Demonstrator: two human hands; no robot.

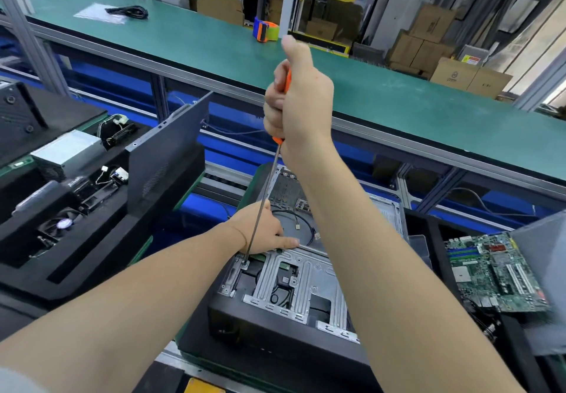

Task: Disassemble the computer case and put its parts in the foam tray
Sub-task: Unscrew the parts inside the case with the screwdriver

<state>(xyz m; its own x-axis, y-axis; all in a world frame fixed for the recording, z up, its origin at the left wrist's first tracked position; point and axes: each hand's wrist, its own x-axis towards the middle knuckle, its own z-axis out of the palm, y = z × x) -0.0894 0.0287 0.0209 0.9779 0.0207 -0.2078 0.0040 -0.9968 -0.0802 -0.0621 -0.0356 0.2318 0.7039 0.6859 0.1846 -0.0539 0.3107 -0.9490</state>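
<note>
While I look down over both arms, the right hand is wrapped tight round the orange handle of a screwdriver, thumb sticking up, holding it nearly upright. Its long shaft slants down to a screw at the near-left corner of the metal bracket inside the computer case. I see the case lying on its side straight ahead, open face up, between two black trays. The left hand rests on the case's inner metal edge just behind the screwdriver tip, one finger stretched flat along the rail and nothing held in it. A thin black cable loops loose inside the case beside that hand.

To the left, the foam tray carries a silver power supply, a fan and a dark side panel standing on edge. To the right, a green motherboard lies in a second tray. Beyond, on the green workbench, I can make out an orange and blue tape dispenser and a coiled black cord on a clear bag.
</note>
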